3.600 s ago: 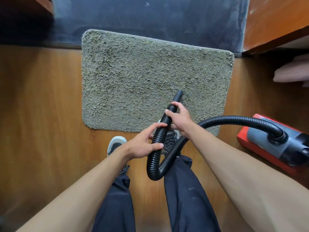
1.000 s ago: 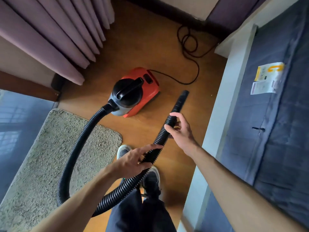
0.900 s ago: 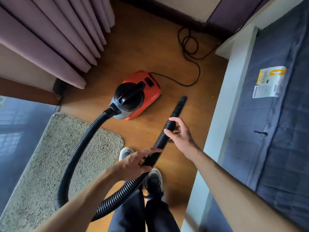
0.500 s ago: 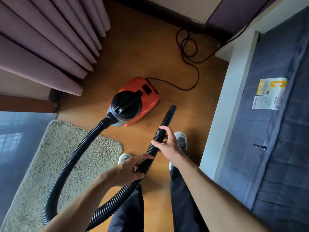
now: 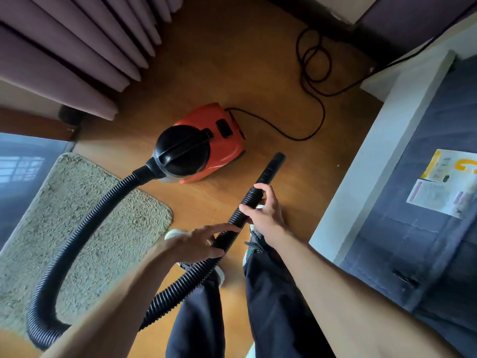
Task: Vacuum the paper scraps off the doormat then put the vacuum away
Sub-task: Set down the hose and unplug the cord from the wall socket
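Black cord (image 5: pixel 324 116) coils behind red vacuum (image 5: pixel 204 148), curtain (image 5: pixel 77 55) to its left.

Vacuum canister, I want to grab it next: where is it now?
In the head view the vacuum canister sits on the wood floor near centre, just past the doormat and ahead of the left hand, its cord trailing right.
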`<state>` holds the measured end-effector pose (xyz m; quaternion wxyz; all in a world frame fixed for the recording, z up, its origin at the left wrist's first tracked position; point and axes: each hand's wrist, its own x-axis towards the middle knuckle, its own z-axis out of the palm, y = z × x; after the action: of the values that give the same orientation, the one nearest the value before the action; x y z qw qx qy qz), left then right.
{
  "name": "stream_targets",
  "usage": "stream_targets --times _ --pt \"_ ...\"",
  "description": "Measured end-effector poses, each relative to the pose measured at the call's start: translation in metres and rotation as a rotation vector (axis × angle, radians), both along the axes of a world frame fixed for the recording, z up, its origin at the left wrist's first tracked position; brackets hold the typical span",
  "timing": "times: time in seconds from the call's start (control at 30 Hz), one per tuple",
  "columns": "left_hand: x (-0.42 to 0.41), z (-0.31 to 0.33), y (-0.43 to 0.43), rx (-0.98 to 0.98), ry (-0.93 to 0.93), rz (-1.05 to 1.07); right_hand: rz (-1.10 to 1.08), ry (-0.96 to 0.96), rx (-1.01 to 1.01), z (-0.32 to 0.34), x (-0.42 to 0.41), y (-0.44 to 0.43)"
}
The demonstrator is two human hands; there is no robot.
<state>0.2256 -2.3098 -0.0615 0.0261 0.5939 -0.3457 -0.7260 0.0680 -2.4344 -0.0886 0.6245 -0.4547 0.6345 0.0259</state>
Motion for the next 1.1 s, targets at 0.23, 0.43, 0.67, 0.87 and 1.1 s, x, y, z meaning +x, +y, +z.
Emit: stream_targets --times 0.23,0.43,0.67,0.87,1.1 --pt "-0.01 -0.049 0.006 -0.037 -0.076 -0.029 -0.052 0.014 0.117 -0.047 -0.006 0.007" --pt "-0.015 -0.085 0.012 0.004 -0.057 -0.128 -0.118 0.069 0.251 -0.084 -0.008 0.017" --pt "-0.015 -0.095 0.008 0.065 -0.051 -0.197 -0.199 0.071 0.346 -0.117 -0.009 0.032" --pt "-0.016 -0.099 0.002 0.092 -0.059 -0.202 -0.044 0.105 0.345 -0.125 -0.008 0.025" --pt "-0.02 -0.098 0.002 0.111 -0.009 -0.181 0.614 0.275 -0.251 -0.114 0.042 -0.026"
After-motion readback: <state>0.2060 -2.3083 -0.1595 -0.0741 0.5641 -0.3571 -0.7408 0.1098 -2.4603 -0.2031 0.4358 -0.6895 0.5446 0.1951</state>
